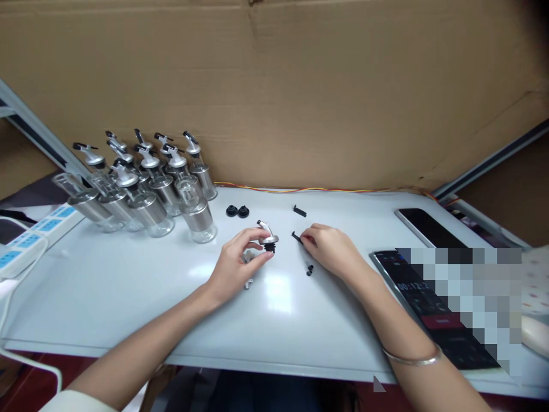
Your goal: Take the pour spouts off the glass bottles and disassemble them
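1. My left hand (pixel 240 262) grasps a pourer (pixel 269 240) between thumb and fingers, lifted over the middle of the bench (pixel 326 337). Its silver spout slants up to the left, and its black ribbed plug points down.
2. My right hand (pixel 326 246) pinches a thin black clip (pixel 297 237) in its fingertips, just right of the pourer and apart from it.
3. Beyond that hand, a second clip (pixel 299 211) lies flat on the bench.
4. Below my right fingers sit some small black caps (pixel 309 270), close together.
5. Small silver pieces (pixel 248 284) lie by my left hand, which partly hides them.
6. Two black stoppers (pixel 238 212) lie side by side beyond my left hand.
7. At the back left, glass bottles (pixel 198 216) with metal bands stand grouped; many have pourers fitted in their necks.
8. On my right lies a phone (pixel 424 226), with a larger screen (pixel 405 273) nearer me, partly blurred out.
9. A bracelet (pixel 414 360) circles my right forearm.
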`<state>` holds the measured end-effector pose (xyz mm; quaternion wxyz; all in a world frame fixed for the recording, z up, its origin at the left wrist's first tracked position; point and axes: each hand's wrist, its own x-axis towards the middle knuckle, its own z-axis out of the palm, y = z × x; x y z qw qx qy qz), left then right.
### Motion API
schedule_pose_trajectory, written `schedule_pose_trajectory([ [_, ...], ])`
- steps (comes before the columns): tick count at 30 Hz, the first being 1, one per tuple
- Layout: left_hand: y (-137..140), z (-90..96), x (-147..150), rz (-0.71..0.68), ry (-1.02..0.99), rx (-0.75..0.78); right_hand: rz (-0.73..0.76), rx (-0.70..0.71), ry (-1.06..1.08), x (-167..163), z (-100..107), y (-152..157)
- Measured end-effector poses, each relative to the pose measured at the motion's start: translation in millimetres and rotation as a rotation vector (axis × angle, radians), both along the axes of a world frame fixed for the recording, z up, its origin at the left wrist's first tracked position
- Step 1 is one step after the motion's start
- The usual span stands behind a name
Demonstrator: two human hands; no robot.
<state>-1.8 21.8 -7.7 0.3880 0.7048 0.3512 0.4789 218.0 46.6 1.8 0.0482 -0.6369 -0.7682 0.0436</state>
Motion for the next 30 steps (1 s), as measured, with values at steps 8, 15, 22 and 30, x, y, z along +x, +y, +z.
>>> schedule_pose_trajectory([
  [8, -0.3, -2.1, 0.3, 0.024, 0.039, -0.039, 0.093, 0.04, 0.088, 2.2, -1.8, -2.0],
  [15, -4.7, 0.7, 0.3, -0.05, 0.089, -0.137, 0.017, 0.325, 0.538, -9.8, 2.5, -7.4],
  [22, -5.2, -2.8, -0.6, -0.107, 0.151, -0.087, 0.271, 0.565, 0.724, -28.3, 11.6, -24.4],
  [30, -4.2, 1.1, -1.5, -0.122, 0.193, -0.005, 0.379, 0.636, 0.696, -30.5, 7.7, -24.3],
])
